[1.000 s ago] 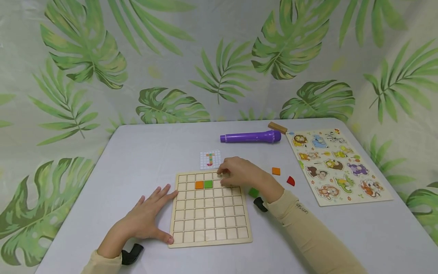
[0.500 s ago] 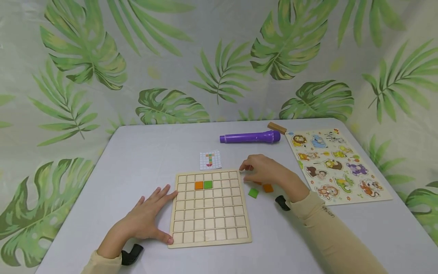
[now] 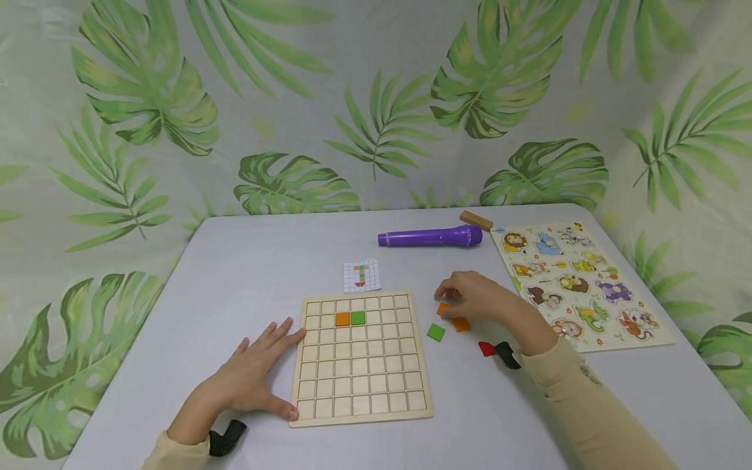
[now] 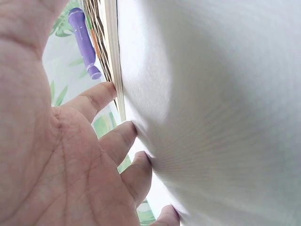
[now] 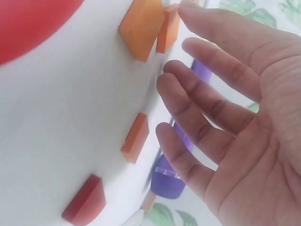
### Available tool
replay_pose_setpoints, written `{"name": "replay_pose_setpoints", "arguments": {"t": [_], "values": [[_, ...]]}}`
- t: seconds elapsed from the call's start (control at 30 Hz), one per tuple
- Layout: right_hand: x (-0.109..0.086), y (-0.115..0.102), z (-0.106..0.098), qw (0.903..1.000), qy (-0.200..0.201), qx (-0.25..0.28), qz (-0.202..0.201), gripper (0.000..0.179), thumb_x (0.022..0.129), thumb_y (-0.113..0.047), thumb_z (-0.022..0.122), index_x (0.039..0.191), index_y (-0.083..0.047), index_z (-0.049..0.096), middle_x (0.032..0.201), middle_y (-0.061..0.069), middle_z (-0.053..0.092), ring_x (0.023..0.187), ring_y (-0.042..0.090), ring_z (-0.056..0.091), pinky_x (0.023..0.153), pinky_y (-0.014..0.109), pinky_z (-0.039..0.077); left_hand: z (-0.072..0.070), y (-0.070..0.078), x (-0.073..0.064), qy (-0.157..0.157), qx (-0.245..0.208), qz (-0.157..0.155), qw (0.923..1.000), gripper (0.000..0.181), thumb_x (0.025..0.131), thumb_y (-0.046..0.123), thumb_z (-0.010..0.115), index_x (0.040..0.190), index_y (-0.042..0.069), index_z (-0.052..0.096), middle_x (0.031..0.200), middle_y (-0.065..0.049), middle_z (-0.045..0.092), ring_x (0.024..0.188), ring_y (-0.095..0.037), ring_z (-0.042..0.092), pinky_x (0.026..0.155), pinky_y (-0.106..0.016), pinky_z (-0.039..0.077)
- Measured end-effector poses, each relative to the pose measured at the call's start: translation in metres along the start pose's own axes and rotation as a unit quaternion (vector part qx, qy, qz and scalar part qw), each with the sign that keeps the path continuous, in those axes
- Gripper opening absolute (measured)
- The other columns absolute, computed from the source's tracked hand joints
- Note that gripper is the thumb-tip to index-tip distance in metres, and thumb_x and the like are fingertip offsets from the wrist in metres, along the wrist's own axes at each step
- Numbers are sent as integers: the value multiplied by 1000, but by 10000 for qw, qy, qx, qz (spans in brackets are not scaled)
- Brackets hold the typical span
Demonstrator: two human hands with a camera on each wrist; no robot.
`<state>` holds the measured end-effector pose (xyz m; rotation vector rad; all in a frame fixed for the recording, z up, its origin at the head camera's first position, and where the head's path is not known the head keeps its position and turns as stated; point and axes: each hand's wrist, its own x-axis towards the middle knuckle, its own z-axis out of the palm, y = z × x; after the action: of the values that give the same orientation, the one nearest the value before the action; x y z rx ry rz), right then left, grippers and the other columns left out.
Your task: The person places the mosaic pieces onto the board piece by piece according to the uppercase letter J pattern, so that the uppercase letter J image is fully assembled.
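Observation:
A wooden grid board (image 3: 362, 422) holds an orange square tile (image 3: 343, 319) and a green square tile (image 3: 358, 318) side by side near its far edge. My left hand (image 3: 252, 369) lies spread, its thumb and index finger touching the board's left edge. My right hand (image 3: 478, 297), fingers loosely bent, hovers over loose tiles right of the board. Its thumb tip is close to an orange tile (image 5: 168, 29); contact is unclear. Beside that lies another orange tile (image 3: 461, 324), with a loose green tile (image 3: 436, 332) nearer the board. A red quarter-round tile (image 3: 486, 348) sits by the right wrist.
A printed pattern card (image 3: 361, 275) lies beyond the board. Farther back are a purple toy microphone (image 3: 430, 236) and a small wooden block (image 3: 476, 220). An animal puzzle board (image 3: 578, 287) covers the right side. Another orange tile (image 5: 135, 139) and red tile (image 5: 86, 200) appear in the right wrist view.
My right hand has moved right, off the board and over the loose tiles, uncovering the red tile by the wrist. The left hand stays at the board's edge.

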<state>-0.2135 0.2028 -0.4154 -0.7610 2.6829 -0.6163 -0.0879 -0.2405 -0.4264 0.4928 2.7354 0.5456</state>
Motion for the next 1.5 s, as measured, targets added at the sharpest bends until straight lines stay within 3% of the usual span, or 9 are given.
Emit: {"name": "replay_pose_setpoints", "arguments": {"t": [0.7,1.5], "values": [[-8,6,1,9995,-114,273,136,26,91,-17,85,114,-7,79,98,4,68,92,17,59,87,34,54,1,-1,0,-21,-26,2,10000,139,53,72,97,169,27,35,181,-13,21,165,-49,20,120,-86,17],[-4,3,3,9997,60,249,-15,22,93,-12,81,113,-4,79,102,5,73,94,16,66,90,37,59,0,-3,0,-14,-23,27,10000,139,54,74,96,169,26,35,181,-13,20,165,-48,19,120,-86,17]]}}
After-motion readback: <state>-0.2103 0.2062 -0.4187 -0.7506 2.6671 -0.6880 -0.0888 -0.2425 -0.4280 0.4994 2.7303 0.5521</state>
